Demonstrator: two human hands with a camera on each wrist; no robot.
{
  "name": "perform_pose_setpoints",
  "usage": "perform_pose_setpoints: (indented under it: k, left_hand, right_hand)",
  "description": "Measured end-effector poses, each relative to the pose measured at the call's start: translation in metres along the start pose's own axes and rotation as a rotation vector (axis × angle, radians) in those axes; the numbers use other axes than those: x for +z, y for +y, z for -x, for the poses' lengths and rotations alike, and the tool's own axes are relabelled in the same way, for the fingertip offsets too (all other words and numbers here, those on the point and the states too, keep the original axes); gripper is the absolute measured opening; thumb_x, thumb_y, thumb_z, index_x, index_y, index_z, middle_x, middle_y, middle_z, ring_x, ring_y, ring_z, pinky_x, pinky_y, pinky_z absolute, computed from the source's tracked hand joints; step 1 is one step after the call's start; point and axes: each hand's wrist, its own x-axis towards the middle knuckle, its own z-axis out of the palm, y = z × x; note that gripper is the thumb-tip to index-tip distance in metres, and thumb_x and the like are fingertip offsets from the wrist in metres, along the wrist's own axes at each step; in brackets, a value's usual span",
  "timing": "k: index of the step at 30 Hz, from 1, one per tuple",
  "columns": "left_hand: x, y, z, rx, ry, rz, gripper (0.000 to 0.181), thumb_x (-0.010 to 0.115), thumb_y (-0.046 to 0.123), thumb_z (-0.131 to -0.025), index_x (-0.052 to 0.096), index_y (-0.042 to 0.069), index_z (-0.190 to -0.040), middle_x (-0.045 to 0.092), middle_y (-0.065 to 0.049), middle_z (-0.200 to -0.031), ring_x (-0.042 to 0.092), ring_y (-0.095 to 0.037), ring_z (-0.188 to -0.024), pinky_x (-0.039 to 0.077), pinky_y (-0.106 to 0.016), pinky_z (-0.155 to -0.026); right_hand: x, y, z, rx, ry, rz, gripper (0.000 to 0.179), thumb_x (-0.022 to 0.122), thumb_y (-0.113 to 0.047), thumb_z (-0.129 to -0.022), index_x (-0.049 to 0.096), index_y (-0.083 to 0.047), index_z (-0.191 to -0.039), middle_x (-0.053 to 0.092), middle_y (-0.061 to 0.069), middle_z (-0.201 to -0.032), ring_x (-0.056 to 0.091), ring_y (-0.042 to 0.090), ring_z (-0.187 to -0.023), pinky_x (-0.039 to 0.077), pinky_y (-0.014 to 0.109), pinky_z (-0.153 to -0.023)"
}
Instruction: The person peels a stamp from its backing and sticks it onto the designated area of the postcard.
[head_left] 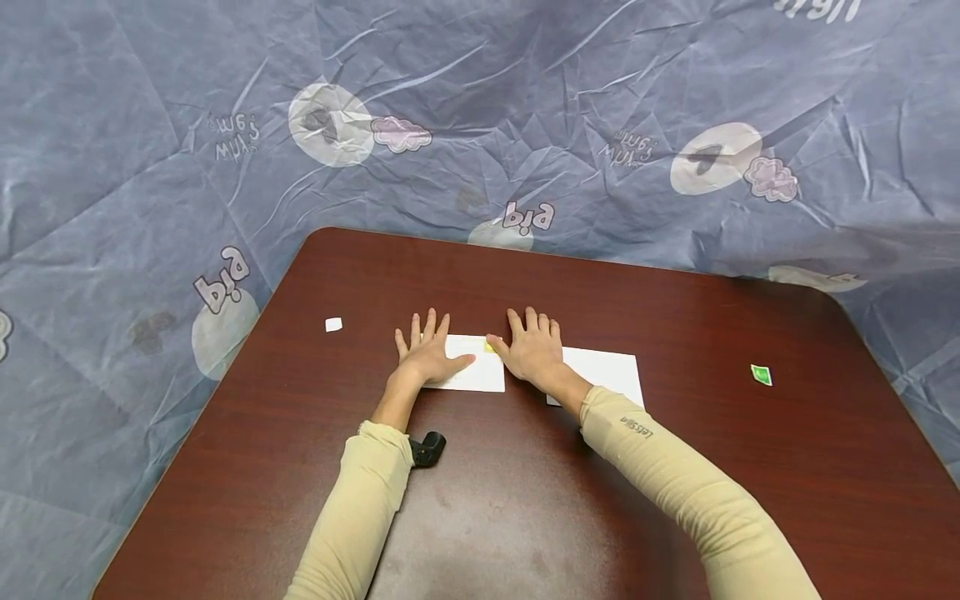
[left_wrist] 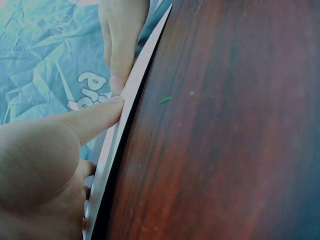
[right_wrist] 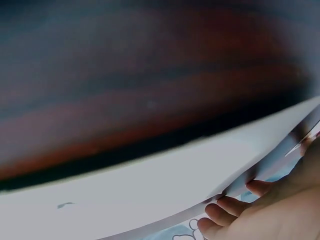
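Rests the left hand (head_left: 430,358) across the left part of the left card (head_left: 480,379), with fingers spread well apart and reaching beyond the upper edge, and with thumb lying straight on the white surface; pinches nothing there; lays the right hand (head_left: 535,354) between that card and the right card (head_left: 607,371), covering part of the latter, likewise with fingers spread and with nothing pinched; reaches the right thumb sideways onto the yellow sticker (head_left: 490,347), at the upper right corner of the left card; seems, as a judgement, to be at the step of pressing that sticker flat, using the left hand to steady the card; cannot tell, in the edge-on left wrist view, of any firm bond beneath the thumb.

Calls next, probably, for a firm press over the whole sticker, then for a straight upward lift of the thumb, so as not to drag the corner; might then call for attention to the right card, perhaps with the green sticker (head_left: 761,374), well apart on the right of the table (head_left: 375,283), or with the small white square (head_left: 333,324), apart from the left hand on the far left.
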Motion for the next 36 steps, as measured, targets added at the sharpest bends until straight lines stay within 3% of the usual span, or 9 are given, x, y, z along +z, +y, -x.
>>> perform_pose_setpoints:
  k: [7, 15, 22, 25, 29, 36]
  left_hand:
    - [0.000, 0.000, 0.000, 0.004, 0.002, -0.007, 0.088, 0.048, 0.058, -0.092, 0.003, 0.015, -0.154, -0.013, -0.008, -0.157, -0.021, -0.029, -0.140, -0.017, -0.055, -0.106]
    - [-0.001, 0.002, 0.002, 0.005, 0.014, -0.003, 0.086, 0.048, 0.056, -0.093, 0.004, 0.014, -0.154, -0.011, -0.009, -0.158, -0.019, -0.030, -0.141, -0.016, -0.054, -0.106]
    - [0.000, 0.001, 0.003, 0.012, 0.016, 0.012, 0.087, 0.050, 0.055, -0.092, 0.005, 0.013, -0.154, -0.010, -0.010, -0.158, -0.018, -0.031, -0.141, -0.015, -0.055, -0.106]
    - [0.000, 0.002, 0.002, 0.009, 0.016, 0.015, 0.088, 0.050, 0.056, -0.092, 0.005, 0.013, -0.154, -0.011, -0.010, -0.158, -0.018, -0.031, -0.141, -0.015, -0.056, -0.106]
    - [0.001, 0.005, 0.004, 0.003, 0.029, 0.031, 0.087, 0.051, 0.055, -0.092, 0.006, 0.012, -0.154, -0.009, -0.010, -0.158, -0.018, -0.032, -0.141, -0.014, -0.057, -0.106]
    - [0.000, 0.009, 0.008, 0.011, 0.040, 0.034, 0.082, 0.051, 0.051, -0.094, 0.011, 0.011, -0.154, -0.004, -0.012, -0.158, -0.014, -0.033, -0.141, -0.013, -0.059, -0.106]
  right_hand:
    - [0.001, 0.001, 0.001, -0.029, 0.001, 0.051, 0.092, 0.024, -0.076, -0.088, 0.018, -0.011, -0.153, 0.017, 0.023, -0.153, 0.019, 0.039, -0.138, 0.011, 0.053, -0.110]
    - [-0.002, 0.004, -0.001, -0.010, 0.049, 0.011, 0.064, 0.026, -0.053, -0.101, 0.025, -0.014, -0.151, 0.024, 0.019, -0.150, 0.024, 0.039, -0.134, 0.017, 0.053, -0.108]
    - [-0.002, 0.005, 0.001, -0.020, 0.028, 0.059, 0.060, 0.021, -0.049, -0.103, 0.023, -0.016, -0.152, 0.024, 0.017, -0.152, 0.025, 0.038, -0.135, 0.018, 0.052, -0.109]
    - [-0.004, 0.010, 0.001, -0.020, 0.063, -0.014, 0.060, 0.022, -0.049, -0.103, 0.026, -0.013, -0.151, 0.027, 0.018, -0.150, 0.027, 0.039, -0.135, 0.020, 0.051, -0.108]
    - [-0.011, 0.023, -0.002, 0.001, 0.171, -0.139, 0.061, 0.027, -0.049, -0.102, 0.034, -0.009, -0.147, 0.033, 0.019, -0.145, 0.031, 0.039, -0.131, 0.026, 0.052, -0.105]
    - [-0.022, 0.078, 0.004, 0.133, 0.286, -0.271, 0.062, 0.033, -0.052, -0.100, 0.043, -0.005, -0.139, 0.038, 0.023, -0.139, 0.035, 0.043, -0.125, 0.030, 0.057, -0.098]
